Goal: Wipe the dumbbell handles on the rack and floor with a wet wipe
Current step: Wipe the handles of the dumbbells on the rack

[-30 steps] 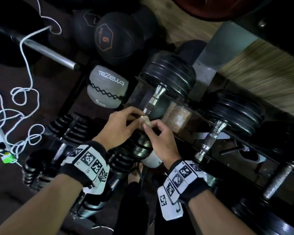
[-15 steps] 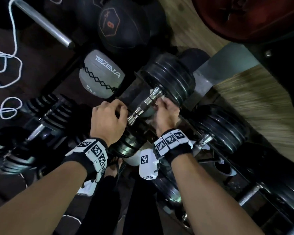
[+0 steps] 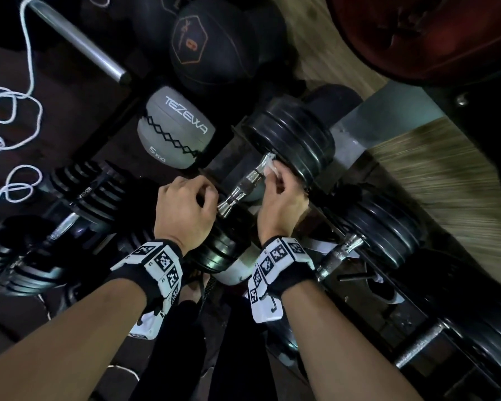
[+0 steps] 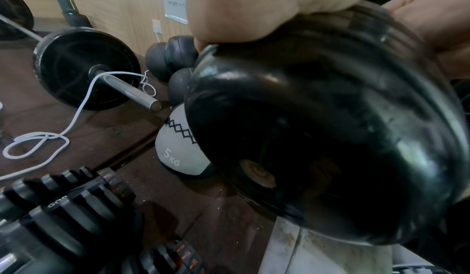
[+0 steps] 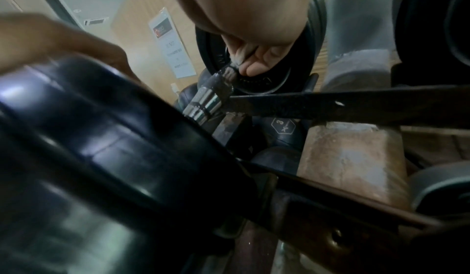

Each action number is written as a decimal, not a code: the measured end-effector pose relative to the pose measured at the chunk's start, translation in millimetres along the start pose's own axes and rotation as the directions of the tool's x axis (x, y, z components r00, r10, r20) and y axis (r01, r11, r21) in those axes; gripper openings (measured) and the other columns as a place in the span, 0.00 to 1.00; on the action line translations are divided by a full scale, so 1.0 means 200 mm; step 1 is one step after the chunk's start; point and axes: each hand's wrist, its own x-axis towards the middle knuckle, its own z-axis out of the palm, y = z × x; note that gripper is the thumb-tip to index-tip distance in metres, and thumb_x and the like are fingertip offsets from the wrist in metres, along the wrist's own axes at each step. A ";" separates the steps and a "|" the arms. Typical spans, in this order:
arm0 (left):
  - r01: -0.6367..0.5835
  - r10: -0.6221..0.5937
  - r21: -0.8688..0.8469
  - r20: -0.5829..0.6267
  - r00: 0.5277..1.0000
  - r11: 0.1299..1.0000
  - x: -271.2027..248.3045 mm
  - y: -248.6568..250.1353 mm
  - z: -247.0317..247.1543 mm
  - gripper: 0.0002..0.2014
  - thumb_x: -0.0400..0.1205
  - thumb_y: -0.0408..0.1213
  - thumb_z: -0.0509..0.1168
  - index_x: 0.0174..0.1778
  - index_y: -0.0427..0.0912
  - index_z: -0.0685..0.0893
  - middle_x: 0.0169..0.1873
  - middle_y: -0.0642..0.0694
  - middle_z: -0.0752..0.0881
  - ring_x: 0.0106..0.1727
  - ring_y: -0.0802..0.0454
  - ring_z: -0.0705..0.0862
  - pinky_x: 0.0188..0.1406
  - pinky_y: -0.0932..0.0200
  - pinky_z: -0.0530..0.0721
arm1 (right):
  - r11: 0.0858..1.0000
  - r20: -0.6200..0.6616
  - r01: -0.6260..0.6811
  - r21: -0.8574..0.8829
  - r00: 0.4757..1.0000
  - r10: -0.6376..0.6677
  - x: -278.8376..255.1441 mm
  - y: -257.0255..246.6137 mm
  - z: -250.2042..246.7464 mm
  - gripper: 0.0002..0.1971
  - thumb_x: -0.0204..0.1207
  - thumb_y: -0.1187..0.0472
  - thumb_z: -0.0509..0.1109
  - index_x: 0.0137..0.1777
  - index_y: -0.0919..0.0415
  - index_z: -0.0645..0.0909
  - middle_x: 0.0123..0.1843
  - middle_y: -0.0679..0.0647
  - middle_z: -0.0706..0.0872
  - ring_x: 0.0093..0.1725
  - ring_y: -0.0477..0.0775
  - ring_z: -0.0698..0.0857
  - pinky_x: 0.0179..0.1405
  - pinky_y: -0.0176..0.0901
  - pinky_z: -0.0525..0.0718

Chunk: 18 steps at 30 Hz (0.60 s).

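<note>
Both hands barely shifted: R hand [image 3: 281,195] pinches wet wipe [image 3: 271,168] at chrome handle's [image 3: 245,185] far end, handle running diagonally back to L hand [image 3: 184,209], curled over near plates [image 3: 220,250].

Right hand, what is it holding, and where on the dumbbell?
The right hand pinches a wet wipe against the far end of the handle, beside the far plates.

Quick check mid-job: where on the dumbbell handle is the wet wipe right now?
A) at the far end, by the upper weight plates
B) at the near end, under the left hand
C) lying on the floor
A: the right hand pinches the wipe against the handle right beside the upper plates.
</note>
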 end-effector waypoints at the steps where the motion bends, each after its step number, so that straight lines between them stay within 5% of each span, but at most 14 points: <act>1: -0.002 0.002 0.003 0.002 1.000 1.000 0.00 0.00 0.00 0.15 0.80 0.43 0.56 0.41 0.43 0.88 0.29 0.65 0.71 0.41 0.52 0.77 0.60 0.39 0.80 | 0.999 -0.008 0.019 -0.033 1.000 -0.019 0.00 0.00 0.01 0.11 0.81 0.65 0.73 0.62 0.64 0.89 0.58 0.58 0.92 0.55 0.44 0.87 0.51 0.13 0.76; 4: -0.004 0.004 0.008 0.008 1.000 1.000 0.00 0.00 0.00 0.14 0.78 0.42 0.56 0.40 0.44 0.88 0.29 0.65 0.71 0.43 0.52 0.78 0.60 0.39 0.80 | 0.995 0.047 0.039 -0.091 0.998 -0.035 0.00 -0.03 0.04 0.11 0.82 0.65 0.72 0.62 0.60 0.90 0.60 0.57 0.92 0.58 0.50 0.87 0.51 0.12 0.73; 8: -0.008 0.008 0.007 0.018 1.000 1.000 0.00 0.01 -0.01 0.15 0.78 0.42 0.56 0.39 0.44 0.88 0.30 0.66 0.71 0.44 0.51 0.80 0.61 0.39 0.80 | 0.988 0.170 0.011 -0.151 0.985 0.015 0.03 -0.08 0.04 0.13 0.84 0.64 0.70 0.66 0.58 0.88 0.63 0.57 0.90 0.63 0.56 0.87 0.62 0.43 0.83; 12: -0.027 0.027 0.000 0.006 1.000 1.000 0.00 0.01 -0.01 0.14 0.79 0.40 0.57 0.39 0.43 0.88 0.30 0.67 0.70 0.42 0.54 0.77 0.59 0.40 0.80 | 0.979 0.045 -0.036 -0.202 0.998 0.046 0.00 -0.07 0.02 0.15 0.85 0.62 0.68 0.69 0.57 0.86 0.62 0.60 0.90 0.59 0.58 0.88 0.47 0.27 0.71; 14: -0.027 0.027 0.006 0.009 1.000 1.000 0.00 0.00 -0.01 0.14 0.79 0.41 0.57 0.39 0.44 0.88 0.29 0.67 0.70 0.42 0.51 0.80 0.59 0.41 0.80 | 0.981 0.007 -0.043 -0.190 0.999 0.045 -0.02 -0.08 0.02 0.14 0.85 0.63 0.69 0.68 0.58 0.86 0.62 0.59 0.91 0.58 0.57 0.89 0.48 0.26 0.72; 18: -0.031 0.031 0.031 0.014 0.999 0.999 0.00 0.00 -0.02 0.14 0.79 0.42 0.57 0.39 0.44 0.88 0.30 0.68 0.71 0.46 0.49 0.82 0.60 0.42 0.80 | 0.977 0.150 -0.052 -0.205 0.985 0.083 0.00 -0.10 0.05 0.14 0.85 0.64 0.68 0.68 0.57 0.86 0.66 0.57 0.89 0.64 0.56 0.87 0.62 0.42 0.83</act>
